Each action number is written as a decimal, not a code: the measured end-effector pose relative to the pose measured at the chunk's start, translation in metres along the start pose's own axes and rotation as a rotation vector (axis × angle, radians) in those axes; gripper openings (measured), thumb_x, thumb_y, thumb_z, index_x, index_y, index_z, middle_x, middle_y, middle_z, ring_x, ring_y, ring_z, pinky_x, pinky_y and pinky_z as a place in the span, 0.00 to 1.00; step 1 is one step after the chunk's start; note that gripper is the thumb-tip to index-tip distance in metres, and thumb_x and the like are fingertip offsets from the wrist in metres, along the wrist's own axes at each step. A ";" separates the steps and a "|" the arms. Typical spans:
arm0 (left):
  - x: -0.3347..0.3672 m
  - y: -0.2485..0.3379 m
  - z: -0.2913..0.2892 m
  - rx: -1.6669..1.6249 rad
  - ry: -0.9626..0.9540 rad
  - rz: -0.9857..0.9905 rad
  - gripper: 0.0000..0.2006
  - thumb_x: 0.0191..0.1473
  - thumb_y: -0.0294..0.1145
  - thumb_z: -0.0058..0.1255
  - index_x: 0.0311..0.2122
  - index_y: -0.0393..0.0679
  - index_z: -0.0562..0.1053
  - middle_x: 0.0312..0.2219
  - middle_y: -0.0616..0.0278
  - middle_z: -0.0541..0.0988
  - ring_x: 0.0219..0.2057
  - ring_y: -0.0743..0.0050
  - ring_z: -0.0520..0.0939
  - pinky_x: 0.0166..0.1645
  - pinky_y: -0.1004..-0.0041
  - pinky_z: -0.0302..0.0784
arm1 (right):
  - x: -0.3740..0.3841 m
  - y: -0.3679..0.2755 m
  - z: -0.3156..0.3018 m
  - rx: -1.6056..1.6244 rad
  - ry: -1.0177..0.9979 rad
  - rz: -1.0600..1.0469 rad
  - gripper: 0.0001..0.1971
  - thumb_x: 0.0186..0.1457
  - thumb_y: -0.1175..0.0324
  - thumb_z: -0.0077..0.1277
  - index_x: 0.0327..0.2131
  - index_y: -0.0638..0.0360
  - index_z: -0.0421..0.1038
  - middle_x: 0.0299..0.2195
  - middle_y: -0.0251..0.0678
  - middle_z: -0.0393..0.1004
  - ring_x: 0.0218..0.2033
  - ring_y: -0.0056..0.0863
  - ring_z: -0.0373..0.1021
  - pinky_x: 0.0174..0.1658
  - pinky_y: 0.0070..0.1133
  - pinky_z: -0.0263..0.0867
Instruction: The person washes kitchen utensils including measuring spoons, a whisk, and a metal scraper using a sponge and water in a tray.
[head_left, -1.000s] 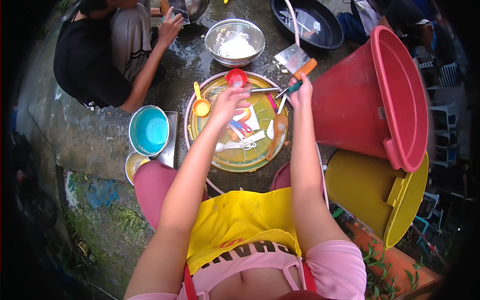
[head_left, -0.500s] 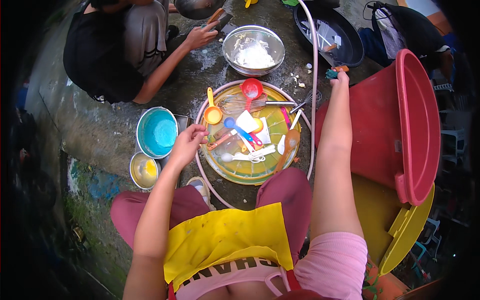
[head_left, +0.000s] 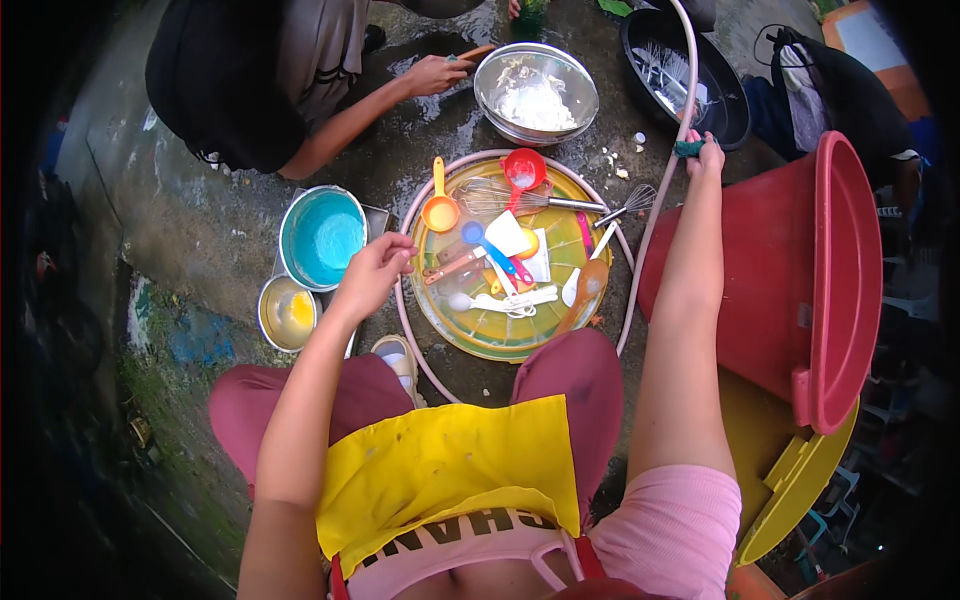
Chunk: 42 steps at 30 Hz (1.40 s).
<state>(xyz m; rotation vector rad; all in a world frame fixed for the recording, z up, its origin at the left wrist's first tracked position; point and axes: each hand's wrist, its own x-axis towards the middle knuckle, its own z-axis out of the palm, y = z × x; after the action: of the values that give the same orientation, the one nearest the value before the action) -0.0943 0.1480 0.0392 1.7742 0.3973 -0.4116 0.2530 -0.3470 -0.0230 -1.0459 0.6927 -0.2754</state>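
just beside the near rim of the black basin (head_left: 733,105), the green scrubber (head_left: 688,149) sits in the right hand (head_left: 708,154), whose fingers are closed around it; the arm is stretched well forward, and whether the scrubber touches the pale hose (head_left: 691,70) behind it i cannot tell. inside the basin lie pale utensils, too jumbled to tell apart. the left hand (head_left: 375,274) is half curled with nothing visible in it, near the left edge of a round yellow tray (head_left: 470,335). on that tray are an orange scoop (head_left: 440,212), a red cup (head_left: 523,170), a large whisk (head_left: 565,203), a white-bladed spatula (head_left: 507,233) and a wooden spoon (head_left: 592,280), while a small whisk (head_left: 640,198) lies at its right edge. beyond the tray stands a bowl (head_left: 537,95) with white stuff inside. to the left, a teal-lined pan (head_left: 325,238) stands just beyond a smaller round tin (head_left: 288,312) holding something yellow. to the right, a big red tub (head_left: 745,280) lies tipped on its side, near a yellow bin (head_left: 765,440). at upper left, a co-worker's hand (head_left: 437,75) grips a wooden handle near the bowl.
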 end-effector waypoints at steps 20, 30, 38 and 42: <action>0.081 -0.117 0.178 0.864 0.269 0.355 0.18 0.42 0.28 0.52 0.42 0.48 0.69 0.43 0.56 0.68 0.47 0.57 0.66 0.48 0.59 0.63 | -0.232 0.234 -0.163 -1.550 -0.392 -0.091 0.15 0.58 0.57 0.35 0.40 0.48 0.70 0.37 0.45 0.69 0.43 0.41 0.64 0.44 0.33 0.61; 0.081 -0.160 0.157 0.916 0.312 0.027 0.15 0.45 0.37 0.52 0.40 0.48 0.69 0.40 0.59 0.72 0.43 0.61 0.72 0.44 0.61 0.69 | -0.391 0.307 -0.192 -1.814 -0.259 -0.384 0.06 0.46 0.77 0.40 0.31 0.62 0.65 0.32 0.44 0.66 0.37 0.43 0.64 0.39 0.34 0.63; 0.074 -0.138 0.174 0.582 0.289 -0.067 0.18 0.42 0.45 0.56 0.37 0.46 0.71 0.39 0.58 0.71 0.41 0.56 0.74 0.42 0.61 0.71 | -0.417 0.306 -0.175 -1.534 -1.052 -0.545 0.10 0.46 0.76 0.41 0.35 0.56 0.64 0.32 0.43 0.65 0.36 0.40 0.65 0.36 0.31 0.64; 0.083 -0.146 0.175 0.607 0.283 -0.018 0.18 0.41 0.44 0.56 0.36 0.45 0.70 0.38 0.55 0.73 0.40 0.54 0.75 0.41 0.59 0.71 | -0.406 0.308 -0.183 -1.621 -0.831 -0.591 0.10 0.47 0.72 0.42 0.37 0.56 0.64 0.34 0.44 0.65 0.36 0.40 0.66 0.35 0.31 0.65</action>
<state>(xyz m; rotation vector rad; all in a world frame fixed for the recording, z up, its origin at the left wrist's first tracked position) -0.1020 0.0155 -0.1639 2.4362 0.5238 -0.3112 -0.2065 -0.1125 -0.1874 -2.6815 -0.3692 0.3358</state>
